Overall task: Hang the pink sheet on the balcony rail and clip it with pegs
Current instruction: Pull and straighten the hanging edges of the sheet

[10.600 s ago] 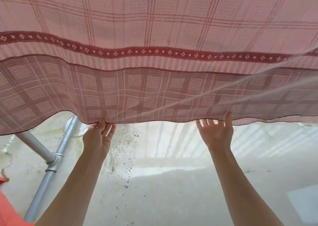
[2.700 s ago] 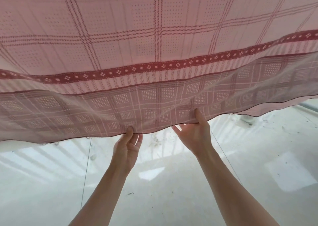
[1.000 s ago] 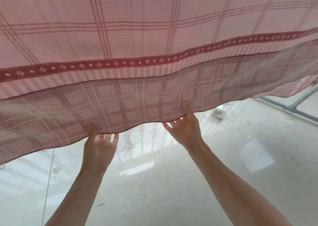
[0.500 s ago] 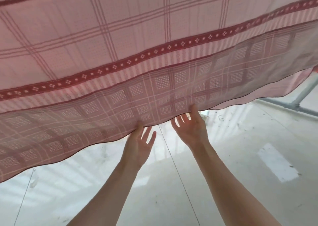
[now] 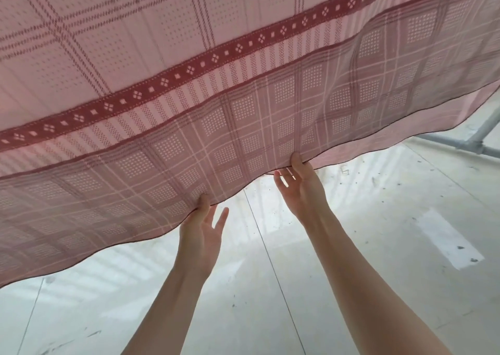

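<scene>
The pink sheet (image 5: 243,84), checked with a dark red diamond band, hangs across the whole upper view, doubled so a darker layer forms its lower edge. My left hand (image 5: 201,227) pinches that lower hem with thumb in front, other fingers spread below. To its right, my right hand (image 5: 300,187) holds the hem the same way, thumb on the front and fingers behind the cloth. The rail that carries the sheet is hidden above. No pegs are in view.
A grey metal pipe frame (image 5: 476,141) with a joint stands at the right edge, below the sheet's corner. Pale tiled floor (image 5: 378,246) with dark specks and seams lies beneath my arms.
Over the last second my left hand slid right along the hem toward my right hand. The sheet's edge now tilts up more steeply to the right.
</scene>
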The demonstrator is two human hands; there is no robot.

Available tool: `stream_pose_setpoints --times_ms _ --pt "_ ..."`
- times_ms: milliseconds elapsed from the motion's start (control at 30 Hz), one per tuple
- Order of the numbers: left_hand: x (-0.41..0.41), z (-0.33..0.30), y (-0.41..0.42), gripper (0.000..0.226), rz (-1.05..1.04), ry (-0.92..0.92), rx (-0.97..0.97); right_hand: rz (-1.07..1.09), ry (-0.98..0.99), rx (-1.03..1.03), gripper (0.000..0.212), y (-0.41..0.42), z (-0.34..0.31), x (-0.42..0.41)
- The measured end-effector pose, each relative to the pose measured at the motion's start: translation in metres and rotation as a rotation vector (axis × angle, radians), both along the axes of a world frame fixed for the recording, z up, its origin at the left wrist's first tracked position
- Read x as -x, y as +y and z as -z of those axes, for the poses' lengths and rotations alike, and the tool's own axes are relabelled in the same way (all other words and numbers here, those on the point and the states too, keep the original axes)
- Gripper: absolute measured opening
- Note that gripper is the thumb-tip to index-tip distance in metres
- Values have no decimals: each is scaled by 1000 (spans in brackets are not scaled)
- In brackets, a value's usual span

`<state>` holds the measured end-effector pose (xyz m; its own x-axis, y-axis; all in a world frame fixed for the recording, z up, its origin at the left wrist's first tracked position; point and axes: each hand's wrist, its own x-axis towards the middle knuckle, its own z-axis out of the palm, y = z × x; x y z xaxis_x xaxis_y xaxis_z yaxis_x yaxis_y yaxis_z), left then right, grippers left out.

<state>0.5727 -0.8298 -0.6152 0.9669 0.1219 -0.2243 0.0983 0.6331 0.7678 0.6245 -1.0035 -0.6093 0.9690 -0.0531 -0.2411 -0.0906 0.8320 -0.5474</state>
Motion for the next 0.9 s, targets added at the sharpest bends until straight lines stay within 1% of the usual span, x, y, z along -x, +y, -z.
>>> stream_pose_setpoints --times_ms 33,233,333,367,400,433,500,533,567,633,667,767,900 --pt "-3 -1 2 52 -11 -13 6 -1 6 6 10 2 3 1" --pt "-4 3 17 42 -39 -32 36 -41 30 10 11 20 26 2" --pt "-4 3 22 26 -46 -28 27 -51 2 50 12 23 29 -2" --pt "-5 3 23 20 -52 -22 27 -56 -16 74 17 24 30 -3" --pt "-6 3 22 16 -63 -10 32 -60 -17 105 29 24 30 -3" --pt "-8 2 20 13 -79 3 40 -56 7 126 47 25 28 -4" --pt "-11 1 17 11 -108 25 63 -43 31 86 86 23 23 -6" --pt "-12 1 16 11 -120 35 77 -13 20 82 95 18 18 -8" --pt "-12 1 15 11 -130 43 90 4 -20 58 84 12 16 -10" --pt "-14 1 16 10 -142 55 106 34 -5 -212 28 0 14 -15" --pt "-14 2 16 9 -145 61 107 70 17 -266 16 -7 14 -16" --pt "-17 2 11 7 -145 76 101 138 51 -229 9 -26 22 -15" --pt "-20 3 -4 6 -128 75 97 169 36 -173 7 -55 19 -13"
